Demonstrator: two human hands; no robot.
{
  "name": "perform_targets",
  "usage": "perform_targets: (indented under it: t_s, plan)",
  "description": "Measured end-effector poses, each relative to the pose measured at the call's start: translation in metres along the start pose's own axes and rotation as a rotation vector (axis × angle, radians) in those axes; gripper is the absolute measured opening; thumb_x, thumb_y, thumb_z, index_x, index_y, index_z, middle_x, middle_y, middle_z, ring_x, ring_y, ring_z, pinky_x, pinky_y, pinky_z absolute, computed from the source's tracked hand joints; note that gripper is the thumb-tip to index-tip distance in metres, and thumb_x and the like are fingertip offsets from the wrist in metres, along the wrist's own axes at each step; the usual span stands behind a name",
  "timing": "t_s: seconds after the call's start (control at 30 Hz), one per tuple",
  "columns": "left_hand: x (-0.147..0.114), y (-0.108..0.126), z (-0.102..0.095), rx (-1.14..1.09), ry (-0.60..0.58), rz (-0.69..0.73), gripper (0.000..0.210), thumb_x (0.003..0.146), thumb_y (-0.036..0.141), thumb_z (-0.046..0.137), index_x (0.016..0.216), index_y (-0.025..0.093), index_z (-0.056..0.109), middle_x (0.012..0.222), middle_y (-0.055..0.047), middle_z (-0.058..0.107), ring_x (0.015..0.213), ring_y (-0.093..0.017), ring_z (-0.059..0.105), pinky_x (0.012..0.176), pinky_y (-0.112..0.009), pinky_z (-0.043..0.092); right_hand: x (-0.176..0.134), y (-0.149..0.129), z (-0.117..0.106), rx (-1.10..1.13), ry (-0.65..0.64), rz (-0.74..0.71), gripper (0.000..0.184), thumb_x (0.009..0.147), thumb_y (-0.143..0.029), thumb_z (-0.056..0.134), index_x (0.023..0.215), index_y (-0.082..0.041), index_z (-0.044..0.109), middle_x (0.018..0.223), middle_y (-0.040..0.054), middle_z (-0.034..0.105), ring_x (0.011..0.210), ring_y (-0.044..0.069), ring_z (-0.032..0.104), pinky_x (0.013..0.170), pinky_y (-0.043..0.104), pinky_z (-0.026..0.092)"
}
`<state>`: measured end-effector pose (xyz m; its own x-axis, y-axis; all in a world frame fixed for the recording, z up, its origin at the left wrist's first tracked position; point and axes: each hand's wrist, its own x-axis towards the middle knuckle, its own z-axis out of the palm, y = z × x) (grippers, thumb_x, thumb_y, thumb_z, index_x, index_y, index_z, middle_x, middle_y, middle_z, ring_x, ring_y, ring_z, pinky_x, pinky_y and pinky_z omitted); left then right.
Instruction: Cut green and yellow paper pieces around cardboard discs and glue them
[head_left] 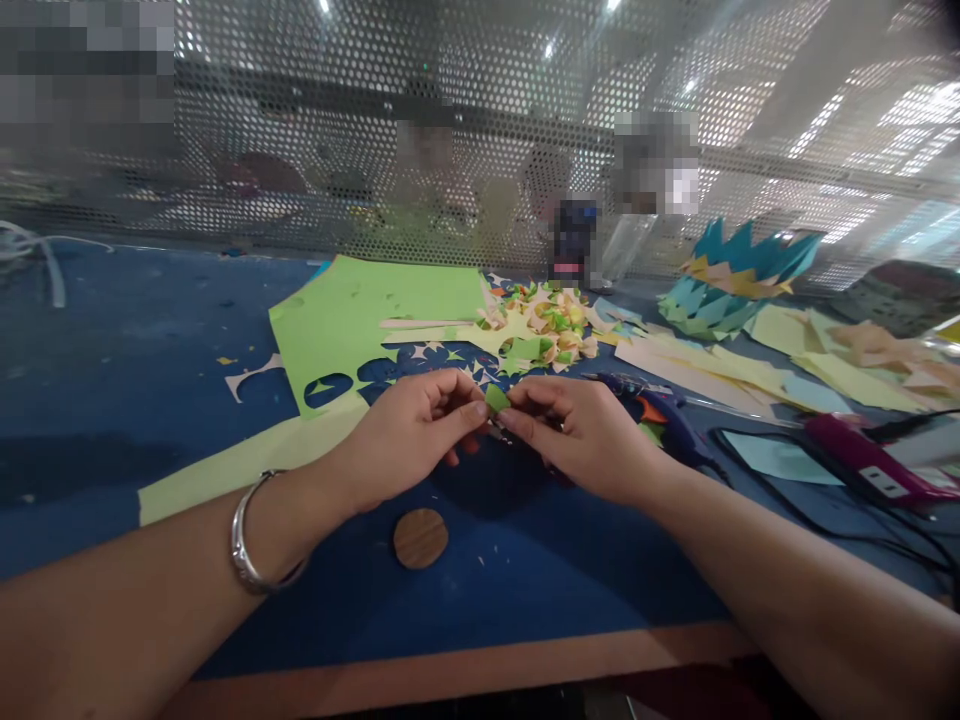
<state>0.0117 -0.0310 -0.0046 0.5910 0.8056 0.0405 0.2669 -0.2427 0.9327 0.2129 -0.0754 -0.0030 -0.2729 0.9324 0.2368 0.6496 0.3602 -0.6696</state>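
A small piece of green paper (496, 400) is pinched between my two hands above the table. My left hand (416, 425) grips its left side with thumb and fingers; a silver bangle circles that wrist. My right hand (581, 430) has its fingertips closed on the right side. Just beyond my hands lies a heap of small curled green, yellow and cream paper pieces (551, 320). A large green paper sheet (352, 300) with round holes cut along its near edge lies behind my left hand. Nearer to me is a round wooden disc (421, 539).
A dark blue glue gun (686, 430) lies right of my right hand. Farther right are a magenta power strip (874, 460) with black cables, paper strips (705, 370) and a teal zigzag-edged paper piece (742, 275). A perforated metal screen (480, 220) stands along the back.
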Motion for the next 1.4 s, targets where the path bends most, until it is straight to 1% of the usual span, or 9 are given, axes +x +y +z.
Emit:
perform_targets:
  t_s: [0.33, 0.5, 0.67, 0.8, 0.93, 1.03, 1.13, 1.27, 1.4]
  plan:
    - [0.004, 0.001, -0.031, 0.250, 0.387, 0.188, 0.015, 0.089, 0.030, 0.061, 0.100, 0.021, 0.066, 0.085, -0.002, 0.068, 0.067, -0.012, 0.060, 0.060, -0.024, 0.049, -0.004, -0.003, 0.001, -0.076, -0.069, -0.019, 0.020, 0.092, -0.028, 0.056, 0.074, -0.019, 0.057, 0.062, -0.0048, 0.046, 0.055, 0.009, 0.040, 0.051, 0.024, 0.029]
    - [0.005, 0.000, -0.043, 0.426, 0.422, 0.217, 0.027, 0.085, 0.020, 0.060, 0.111, 0.023, 0.065, 0.105, -0.004, 0.068, 0.076, -0.014, 0.064, 0.068, -0.027, 0.051, -0.005, -0.006, 0.004, -0.096, -0.225, 0.001, 0.017, 0.088, -0.023, 0.059, 0.072, -0.019, 0.057, 0.060, -0.0058, 0.046, 0.053, 0.008, 0.041, 0.051, 0.022, 0.031]
    - [0.010, -0.005, -0.051, 0.490, 0.329, 0.199, 0.023, 0.083, 0.017, 0.059, 0.103, 0.021, 0.070, 0.105, -0.004, 0.072, 0.082, -0.016, 0.064, 0.074, -0.030, 0.052, -0.004, -0.007, 0.005, -0.131, -0.258, -0.012, 0.017, 0.089, -0.026, 0.059, 0.074, -0.018, 0.060, 0.063, -0.0044, 0.051, 0.055, 0.008, 0.045, 0.052, 0.023, 0.033]
    - [0.011, -0.002, -0.059, 0.442, 0.363, 0.227, 0.024, 0.082, 0.017, 0.062, 0.104, 0.020, 0.069, 0.102, -0.004, 0.073, 0.079, -0.015, 0.064, 0.073, -0.031, 0.053, -0.003, -0.005, 0.004, -0.182, -0.258, 0.024, 0.017, 0.089, -0.034, 0.063, 0.081, -0.019, 0.064, 0.064, -0.0034, 0.056, 0.055, 0.009, 0.048, 0.052, 0.024, 0.033]
    - [0.010, 0.003, -0.072, 0.330, 0.438, 0.224, 0.022, 0.080, 0.014, 0.063, 0.101, 0.018, 0.069, 0.099, -0.006, 0.073, 0.090, -0.018, 0.067, 0.086, -0.033, 0.054, -0.003, -0.002, 0.004, -0.168, -0.254, 0.063, 0.024, 0.088, -0.045, 0.065, 0.090, -0.021, 0.068, 0.064, -0.0027, 0.058, 0.053, 0.010, 0.049, 0.049, 0.024, 0.032]
    - [0.010, 0.003, -0.082, 0.320, 0.399, 0.176, 0.021, 0.079, 0.015, 0.062, 0.099, 0.017, 0.069, 0.098, -0.007, 0.074, 0.093, -0.019, 0.068, 0.089, -0.035, 0.053, -0.002, -0.002, 0.003, -0.160, -0.237, 0.064, 0.025, 0.090, -0.044, 0.063, 0.089, -0.021, 0.069, 0.064, -0.0025, 0.058, 0.053, 0.010, 0.048, 0.049, 0.024, 0.032]
    - [0.008, 0.005, -0.092, 0.535, 0.349, 0.122, 0.022, 0.078, 0.016, 0.058, 0.094, 0.020, 0.071, 0.094, -0.005, 0.074, 0.086, -0.020, 0.067, 0.080, -0.033, 0.051, -0.002, -0.001, 0.002, -0.176, -0.207, 0.054, 0.025, 0.092, -0.043, 0.060, 0.087, -0.020, 0.069, 0.064, -0.0020, 0.057, 0.053, 0.010, 0.047, 0.050, 0.024, 0.033]
    - [0.003, 0.010, -0.103, 0.810, 0.129, -0.078, 0.025, 0.073, 0.017, 0.056, 0.090, 0.024, 0.074, 0.089, -0.005, 0.074, 0.073, -0.021, 0.064, 0.066, -0.033, 0.045, -0.003, 0.000, -0.001, -0.207, -0.166, 0.063, 0.021, 0.092, -0.039, 0.060, 0.087, -0.020, 0.068, 0.066, -0.0011, 0.059, 0.053, 0.011, 0.048, 0.050, 0.024, 0.033]
    - [0.001, 0.010, -0.111, 0.972, -0.082, -0.114, 0.027, 0.071, 0.021, 0.059, 0.093, 0.025, 0.074, 0.102, -0.007, 0.072, 0.088, -0.026, 0.065, 0.071, -0.033, 0.044, -0.004, 0.004, -0.005, -0.258, -0.159, 0.096, 0.020, 0.091, -0.037, 0.059, 0.083, -0.021, 0.064, 0.066, -0.0006, 0.061, 0.055, 0.012, 0.052, 0.051, 0.024, 0.033]
